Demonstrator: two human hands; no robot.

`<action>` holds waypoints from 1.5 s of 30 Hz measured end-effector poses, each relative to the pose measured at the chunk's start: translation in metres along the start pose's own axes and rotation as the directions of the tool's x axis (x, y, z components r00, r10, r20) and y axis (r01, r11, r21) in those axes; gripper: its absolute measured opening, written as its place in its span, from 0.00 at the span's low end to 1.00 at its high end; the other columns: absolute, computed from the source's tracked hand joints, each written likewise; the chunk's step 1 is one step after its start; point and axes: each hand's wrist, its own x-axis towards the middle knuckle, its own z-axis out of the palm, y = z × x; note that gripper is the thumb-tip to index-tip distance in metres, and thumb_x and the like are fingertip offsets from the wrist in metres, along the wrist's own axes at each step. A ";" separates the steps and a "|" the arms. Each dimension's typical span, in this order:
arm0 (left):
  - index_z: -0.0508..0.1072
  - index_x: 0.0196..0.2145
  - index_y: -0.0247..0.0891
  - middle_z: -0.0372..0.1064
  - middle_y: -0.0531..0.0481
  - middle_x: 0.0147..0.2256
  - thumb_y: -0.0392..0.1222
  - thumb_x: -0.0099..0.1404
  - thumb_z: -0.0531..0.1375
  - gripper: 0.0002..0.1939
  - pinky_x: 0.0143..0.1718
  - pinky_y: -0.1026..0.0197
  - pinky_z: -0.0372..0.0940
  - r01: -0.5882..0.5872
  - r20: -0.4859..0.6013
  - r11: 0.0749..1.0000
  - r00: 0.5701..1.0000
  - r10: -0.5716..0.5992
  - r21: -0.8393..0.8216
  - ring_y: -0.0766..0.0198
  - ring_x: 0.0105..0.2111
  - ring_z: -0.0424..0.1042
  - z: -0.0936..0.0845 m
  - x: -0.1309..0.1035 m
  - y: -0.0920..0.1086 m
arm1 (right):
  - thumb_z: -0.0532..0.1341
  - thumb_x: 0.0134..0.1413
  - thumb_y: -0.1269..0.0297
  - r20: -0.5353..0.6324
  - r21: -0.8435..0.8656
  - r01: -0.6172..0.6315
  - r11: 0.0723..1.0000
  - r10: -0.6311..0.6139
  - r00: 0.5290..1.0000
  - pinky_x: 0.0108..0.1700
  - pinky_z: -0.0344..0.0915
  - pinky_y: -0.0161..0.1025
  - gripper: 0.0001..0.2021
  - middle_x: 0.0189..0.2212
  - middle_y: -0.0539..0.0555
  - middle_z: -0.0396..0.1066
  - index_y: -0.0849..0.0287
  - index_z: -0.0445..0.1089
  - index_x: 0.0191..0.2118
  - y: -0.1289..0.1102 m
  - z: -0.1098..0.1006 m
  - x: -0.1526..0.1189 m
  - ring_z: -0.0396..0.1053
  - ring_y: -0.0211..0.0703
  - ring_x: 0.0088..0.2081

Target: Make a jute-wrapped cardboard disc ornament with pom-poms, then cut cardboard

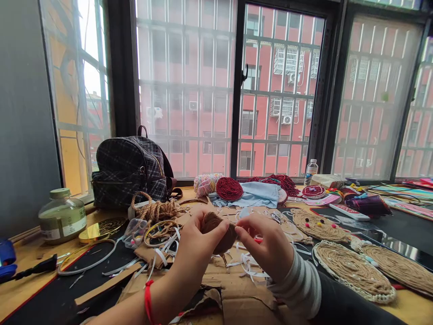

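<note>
My left hand (198,239) is closed around a small rounded brown bundle of yarn (227,241), thumb laid across its front. It is held up above the middle of the table. At the bundle's right edge, my right hand (270,239) pinches thumb and forefinger together; what lies between the fingertips is too small to make out. Below both hands are torn cardboard (246,302) and loose white strips (250,266). A red cord circles my left wrist, and a striped grey cuff covers my right one.
Round coiled-twine mats (352,271) lie to the right. On the left are a glue jar (62,221), a hoop (88,259), a clear bead box (134,232) and coiled rope (158,210). A plaid backpack (128,167), dark red yarn (229,188) and a bottle (310,171) stand by the window.
</note>
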 end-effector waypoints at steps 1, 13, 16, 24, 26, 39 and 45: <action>0.66 0.24 0.36 0.64 0.56 0.21 0.46 0.46 0.65 0.14 0.24 0.66 0.62 0.011 0.012 1.000 1.000 -0.011 -0.010 0.68 0.22 0.63 0.001 -0.001 0.000 | 0.55 0.53 0.64 0.020 0.039 -0.018 0.999 0.017 1.000 0.25 0.61 0.34 0.09 0.20 0.51 0.69 0.60 0.70 0.28 0.001 0.001 0.000 0.64 0.38 0.22; 0.66 0.20 0.35 0.60 0.55 0.18 0.58 0.50 0.60 0.21 0.21 0.67 0.56 0.089 0.263 0.996 0.962 -0.078 -0.030 0.70 0.19 0.59 -0.007 0.020 -0.003 | 0.56 0.48 0.68 0.202 0.230 -0.222 0.947 0.176 0.963 0.22 0.60 0.31 0.09 0.17 0.51 0.69 0.63 0.71 0.23 0.018 0.004 0.007 0.64 0.36 0.21; 0.70 0.18 0.35 0.61 0.54 0.17 0.57 0.51 0.60 0.21 0.20 0.67 0.55 -0.060 0.334 0.989 0.942 0.011 0.136 0.68 0.19 0.59 -0.013 0.030 0.000 | 0.56 0.49 0.68 0.222 0.169 -0.170 0.971 0.130 0.966 0.22 0.58 0.31 0.09 0.17 0.50 0.68 0.63 0.71 0.23 0.021 0.001 0.009 0.62 0.35 0.20; 0.76 0.21 0.35 0.70 0.49 0.21 0.47 0.47 0.64 0.11 0.24 0.65 0.60 -0.188 0.360 0.930 0.931 0.067 0.315 0.62 0.25 0.67 -0.014 0.031 -0.001 | 0.58 0.51 0.65 0.258 0.200 -0.144 0.969 0.090 0.962 0.22 0.58 0.30 0.09 0.19 0.51 0.69 0.64 0.72 0.26 0.024 -0.004 0.014 0.63 0.35 0.22; 0.76 0.19 0.35 0.70 0.49 0.21 0.46 0.47 0.64 0.10 0.24 0.65 0.59 -0.175 0.314 0.937 0.946 0.075 0.303 0.62 0.24 0.67 -0.014 0.032 -0.003 | 0.59 0.50 0.66 0.247 0.193 -0.155 0.969 0.105 0.963 0.22 0.58 0.30 0.08 0.19 0.51 0.69 0.63 0.73 0.27 0.027 -0.004 0.014 0.63 0.35 0.21; 0.75 0.24 0.35 0.73 0.47 0.23 0.45 0.49 0.60 0.10 0.27 0.62 0.60 -0.180 0.428 0.929 0.903 0.026 0.325 0.59 0.25 0.69 -0.010 0.026 -0.010 | 0.57 0.50 0.68 0.252 0.110 -0.106 0.988 0.075 0.965 0.23 0.57 0.31 0.08 0.18 0.51 0.68 0.64 0.71 0.25 0.024 0.002 0.010 0.62 0.36 0.21; 0.74 0.25 0.35 0.71 0.49 0.23 0.45 0.53 0.58 0.11 0.27 0.64 0.60 -0.297 0.464 0.876 0.881 0.096 0.381 0.62 0.25 0.67 -0.009 0.024 -0.012 | 0.57 0.49 0.70 0.184 0.021 -0.093 0.995 0.088 0.979 0.24 0.55 0.32 0.08 0.18 0.50 0.67 0.62 0.70 0.24 0.021 0.005 0.008 0.61 0.36 0.21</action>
